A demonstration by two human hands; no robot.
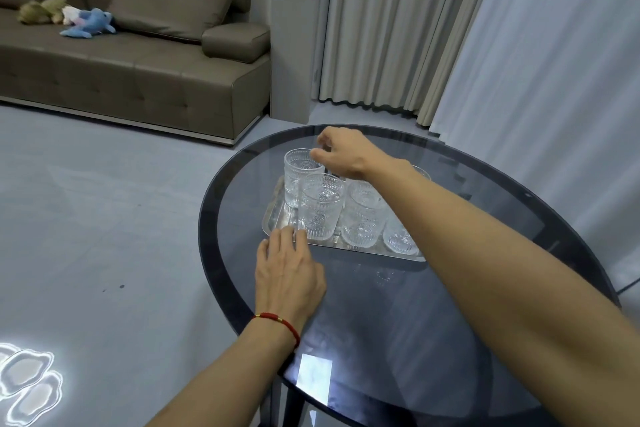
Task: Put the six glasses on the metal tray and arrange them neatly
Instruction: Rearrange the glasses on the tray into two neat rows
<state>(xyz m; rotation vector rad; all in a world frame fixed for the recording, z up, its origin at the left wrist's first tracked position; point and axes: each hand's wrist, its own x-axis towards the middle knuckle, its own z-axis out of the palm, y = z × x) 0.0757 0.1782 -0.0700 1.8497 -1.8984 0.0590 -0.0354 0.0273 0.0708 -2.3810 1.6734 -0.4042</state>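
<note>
A shiny metal tray point(349, 249) lies on the round dark glass table point(408, 316). Several clear embossed glasses stand upright on it in two rows. The back-left glass point(298, 172) has my right hand point(341, 153) at its rim, fingertips pinching the edge. In front of it stands the front-left glass point(320, 207), with two more glasses point(363, 215) point(398, 236) to its right. My right forearm hides the back row's other glasses, except a sliver of rim point(420, 171). My left hand point(289, 272) rests at the tray's near-left corner, fingertips touching the rim beside the front-left glass.
The table's curved black rim point(207, 243) runs just left of the tray, with grey floor beyond. A brown sofa point(138, 56) with plush toys stands at the far left. Pale curtains point(450, 28) hang behind the table. A bright reflection point(313, 376) shows on the near table surface.
</note>
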